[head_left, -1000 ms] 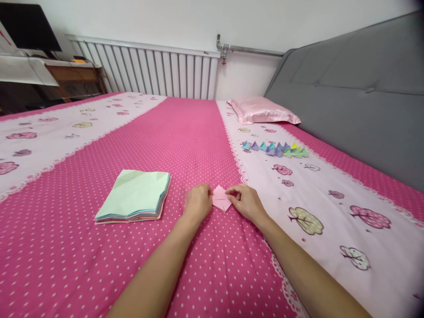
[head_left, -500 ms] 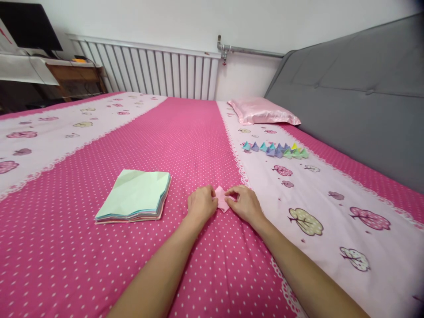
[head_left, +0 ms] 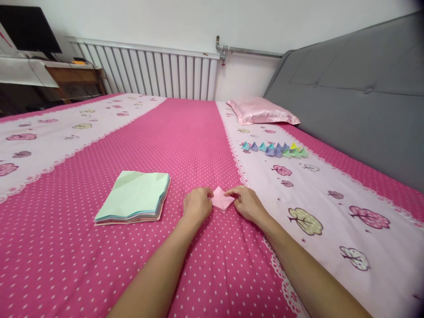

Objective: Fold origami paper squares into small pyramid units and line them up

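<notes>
A small folded pink paper (head_left: 222,200), diamond-shaped with crease lines across it, lies on the dotted bedspread between my hands. My left hand (head_left: 198,203) has its bent fingers closed at the paper's left corner. On the opposite side, my right hand (head_left: 247,202) pinches the right corner between thumb and forefinger. To the left rests a stack of square coloured paper (head_left: 137,194), pale green on top. Farther off to the right stand several folded paper pieces (head_left: 277,150) in blue, purple, green and yellow, grouped in rows.
The pink bedspread (head_left: 185,132) with white patterned bands covers the bed. A pink pillow (head_left: 261,111) lies near the grey headboard (head_left: 347,97) on the right. Behind the bed are a white radiator (head_left: 149,68) and a desk with a black monitor (head_left: 29,30).
My hands have moved slightly apart, and more of the pink paper shows between them as a wider, flatter diamond. The paper stack and the row of folded pieces remain in place.
</notes>
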Demonstrator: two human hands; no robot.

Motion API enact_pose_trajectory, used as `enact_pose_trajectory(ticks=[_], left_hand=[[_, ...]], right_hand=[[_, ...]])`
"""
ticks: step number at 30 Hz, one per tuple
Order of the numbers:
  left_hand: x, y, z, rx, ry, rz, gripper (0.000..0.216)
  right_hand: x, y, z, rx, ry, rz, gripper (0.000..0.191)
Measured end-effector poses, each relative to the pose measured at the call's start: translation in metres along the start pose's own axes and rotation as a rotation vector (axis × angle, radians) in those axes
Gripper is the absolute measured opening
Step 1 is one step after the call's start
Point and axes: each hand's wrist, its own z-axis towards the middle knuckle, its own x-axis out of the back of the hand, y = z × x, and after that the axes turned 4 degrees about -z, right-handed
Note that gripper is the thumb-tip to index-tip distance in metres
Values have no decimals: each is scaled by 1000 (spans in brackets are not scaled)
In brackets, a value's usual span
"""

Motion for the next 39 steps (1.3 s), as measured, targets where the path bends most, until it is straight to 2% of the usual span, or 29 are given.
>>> enact_pose_trajectory(ticks=[4,8,17,20,22,25,27,30,34,36,39], left_hand=[[4,-3,-1,-19,-7,-10,31],[6,-6,-1,-44,-6,-37,34],[4,-11,1,-123,51,-111,38],[3,-10,3,-159,28,-319,32],[4,-7,3,-137,-47,-596,28],[6,0,0,-92,-178,-1063,24],[7,5,-4,-45,-233,-1258,26],[7,9,-6,71,-247,-1371,28],[6,10,-7,154,-268,-1414,24],[7,9,-6,171,-282,-1425,26],[7,8,-6,174,-288,-1425,26]], right_hand=[[7,0,-1,93,-61,21,52],[10,-2,-4,218,-24,27,60],[5,-6,-2,294,103,36,40],[8,-9,-1,256,184,159,36],[9,-10,0,208,227,302,27],[9,-11,1,110,199,484,23],[8,-12,1,74,160,579,25],[6,-16,0,61,128,717,25],[5,-21,-2,45,87,781,28],[4,-22,-2,39,114,782,32],[5,-22,-2,22,223,705,53]])
